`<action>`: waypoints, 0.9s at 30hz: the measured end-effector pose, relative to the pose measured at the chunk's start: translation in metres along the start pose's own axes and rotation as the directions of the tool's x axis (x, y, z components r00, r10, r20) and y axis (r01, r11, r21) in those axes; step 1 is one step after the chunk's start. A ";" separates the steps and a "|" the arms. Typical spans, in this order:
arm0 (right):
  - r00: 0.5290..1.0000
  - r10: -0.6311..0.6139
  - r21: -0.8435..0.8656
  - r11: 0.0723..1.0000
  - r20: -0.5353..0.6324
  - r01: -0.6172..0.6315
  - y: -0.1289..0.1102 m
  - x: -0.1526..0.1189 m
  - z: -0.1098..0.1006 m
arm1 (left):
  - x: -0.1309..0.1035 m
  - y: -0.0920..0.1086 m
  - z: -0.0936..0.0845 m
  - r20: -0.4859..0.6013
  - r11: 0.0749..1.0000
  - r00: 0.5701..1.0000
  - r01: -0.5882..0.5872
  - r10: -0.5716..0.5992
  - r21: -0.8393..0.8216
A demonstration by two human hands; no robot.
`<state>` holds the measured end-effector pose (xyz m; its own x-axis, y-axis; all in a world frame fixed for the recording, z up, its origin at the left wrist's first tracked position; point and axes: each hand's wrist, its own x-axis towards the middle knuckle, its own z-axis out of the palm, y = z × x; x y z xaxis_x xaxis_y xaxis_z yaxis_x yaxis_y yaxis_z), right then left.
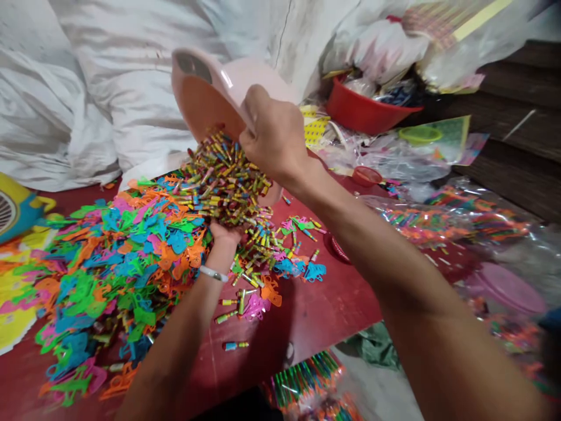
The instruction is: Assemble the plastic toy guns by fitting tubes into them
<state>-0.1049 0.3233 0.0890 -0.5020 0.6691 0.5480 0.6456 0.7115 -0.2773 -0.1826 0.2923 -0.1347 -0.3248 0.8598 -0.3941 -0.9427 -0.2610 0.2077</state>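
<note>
My right hand [276, 131] is closed on the rim of a pale pink plastic basin [258, 76], which is tipped on its side with its mouth toward the table. A heap of small yellow, blue and red striped tubes [228, 181] spills from it; I cannot make out exactly what they are. At the lower edge of that heap is my left hand [224, 234], its fingers buried among the tubes, with a white band [213, 273] on the wrist. Flat plastic pieces [131, 251] in orange, green, blue and pink lie piled to its left.
The dark red table [333, 310] carries a few stray tubes [235, 345] near its front. White sacks [149, 105] stand behind. A red tub [368, 111] with plastic bags is at the back right. Bagged colourful pieces [429, 222] and a pink lid [511, 286] lie at right.
</note>
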 end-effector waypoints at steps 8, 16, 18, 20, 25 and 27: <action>0.996 -0.055 -0.213 0.976 -0.065 0.040 0.012 -0.007 -0.015 | -0.011 0.000 -0.023 -0.032 0.996 0.996 0.078 -0.080 -0.050; 0.992 0.026 -0.259 0.964 -0.127 -0.059 0.030 -0.012 -0.024 | -0.020 0.003 -0.019 -0.130 0.995 0.987 0.086 -0.091 -0.044; 0.982 0.047 -0.225 0.970 -0.183 -0.088 0.047 -0.017 -0.028 | -0.023 0.004 -0.020 -0.148 0.994 0.983 0.103 -0.107 -0.030; 0.962 0.072 -0.199 0.972 -0.263 -0.127 0.068 -0.023 -0.033 | -0.024 0.006 -0.023 -0.153 0.993 0.981 0.121 -0.121 -0.009; 0.773 0.124 -0.021 0.984 -0.622 -0.174 0.145 -0.030 -0.063 | -0.026 0.009 -0.027 -0.090 0.986 0.988 0.134 -0.126 0.096; 0.603 0.219 0.153 0.975 -0.767 -0.159 0.186 -0.030 -0.075 | -0.028 0.008 -0.024 -0.104 0.981 0.986 0.141 -0.127 0.135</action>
<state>0.0730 0.4193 0.0801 0.2798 0.3950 0.8751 0.6211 0.6206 -0.4787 -0.1832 0.2555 -0.1433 -0.2083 0.8355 -0.5084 -0.9601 -0.0755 0.2692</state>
